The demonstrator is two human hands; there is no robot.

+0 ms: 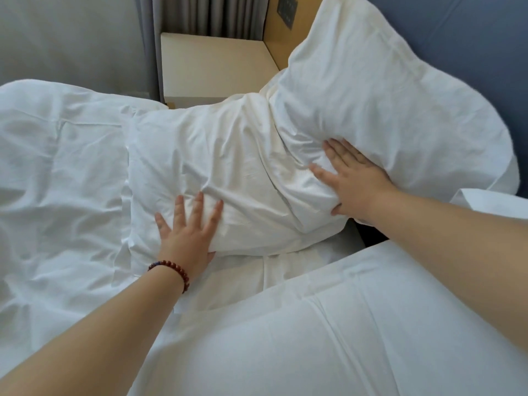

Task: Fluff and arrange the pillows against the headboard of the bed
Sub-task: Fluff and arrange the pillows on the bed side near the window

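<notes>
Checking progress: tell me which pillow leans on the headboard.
The upright pillow under the right hand: it leans on the blue headboard, while the low pillow under the left hand lies flat.

- 2 pillows for sure: a flat pillow [217, 172] mid-bed and a propped pillow [371, 90] at the headboard [457, 30] end
- 1 more big white bulk [314, 332] at the bed's near edge, pillow or bedding, can't tell
- 1 crumpled duvet [57, 172] along the left edge
- 2 hands: left hand [185, 232], right hand [357, 184]
- 1 bead bracelet [171, 270]
- 1 nightstand [214, 61], 1 switch panel [287, 7]
</notes>
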